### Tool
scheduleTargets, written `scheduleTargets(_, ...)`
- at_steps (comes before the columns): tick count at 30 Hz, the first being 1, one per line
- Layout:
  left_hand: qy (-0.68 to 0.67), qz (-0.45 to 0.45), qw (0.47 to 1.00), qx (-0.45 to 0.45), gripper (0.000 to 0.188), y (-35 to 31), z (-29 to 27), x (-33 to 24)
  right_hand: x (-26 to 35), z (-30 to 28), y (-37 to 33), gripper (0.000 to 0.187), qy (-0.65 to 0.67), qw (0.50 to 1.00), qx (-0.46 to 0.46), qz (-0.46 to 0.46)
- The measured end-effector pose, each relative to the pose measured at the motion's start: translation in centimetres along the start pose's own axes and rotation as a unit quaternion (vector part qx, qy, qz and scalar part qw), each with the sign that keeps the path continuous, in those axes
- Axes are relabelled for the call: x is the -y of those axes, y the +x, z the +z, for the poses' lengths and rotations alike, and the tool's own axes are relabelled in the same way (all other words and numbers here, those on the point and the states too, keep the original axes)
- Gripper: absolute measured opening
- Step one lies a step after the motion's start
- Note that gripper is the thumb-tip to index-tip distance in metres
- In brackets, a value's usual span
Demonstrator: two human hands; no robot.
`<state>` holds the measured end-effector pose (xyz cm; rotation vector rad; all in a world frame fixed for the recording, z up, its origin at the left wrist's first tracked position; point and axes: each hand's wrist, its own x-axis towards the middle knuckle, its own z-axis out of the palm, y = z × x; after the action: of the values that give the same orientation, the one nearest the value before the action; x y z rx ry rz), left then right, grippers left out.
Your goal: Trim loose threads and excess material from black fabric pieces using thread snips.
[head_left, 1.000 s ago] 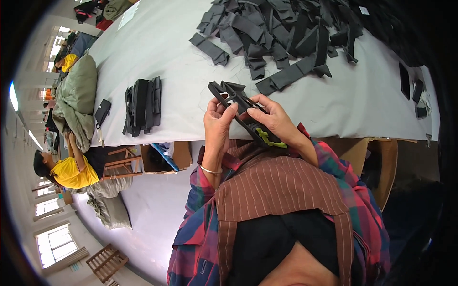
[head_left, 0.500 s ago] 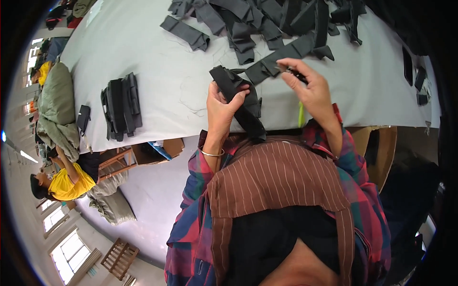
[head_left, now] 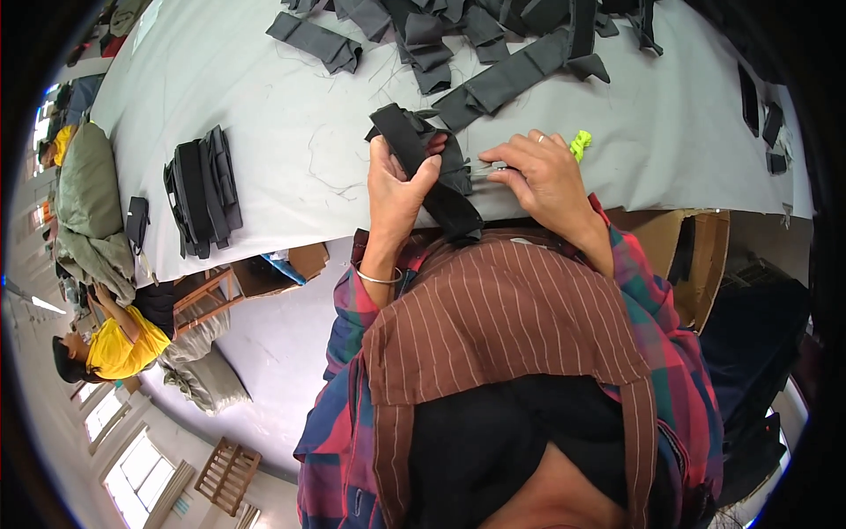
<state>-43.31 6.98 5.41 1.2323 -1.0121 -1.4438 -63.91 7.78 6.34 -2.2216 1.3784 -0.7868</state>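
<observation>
Lowered my right hand [head_left: 542,176] to the table w/ small snips [head_left: 487,169] pinched; left hand [head_left: 398,181] fist-grips the floppy, light black strap [head_left: 423,163] mid-length, prob. best hold.

Bright, even daylight — sharp centre, heavy fisheye bending, dark vignetted rim.

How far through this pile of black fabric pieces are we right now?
Looks done: a neat stack of black pieces set aside at the table's left. In hand: the left hand grips one folded black piece while the right hand works small snips against it. Left: a large loose heap of pieces across the table's far side, clearly the bigger share.
</observation>
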Motion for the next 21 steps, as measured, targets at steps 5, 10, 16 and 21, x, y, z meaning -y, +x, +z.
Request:
scheduleTargets(5,-0.006,-0.006,1.000,0.000,0.039,-0.2,0.0,0.0,-0.1,0.4,0.2,0.018,-0.034,0.999,-0.019,-0.026)
scheduleTargets(10,-0.027,0.006,1.000,0.005,0.039,-0.1,-0.3,0.3,0.3,0.8,0.6,0.018,0.111,0.988,-0.050,0.090)
scheduleTargets(16,-0.045,-0.010,0.999,0.016,0.039,0.0,0.0,-0.2,-0.1,2.5,0.8,0.016,0.148,0.974,0.075,0.154)
scheduleTargets(21,-0.038,-0.005,0.999,0.013,0.039,-0.1,-0.2,0.0,-0.6,4.0,2.3,0.013,0.306,0.942,0.005,0.137)
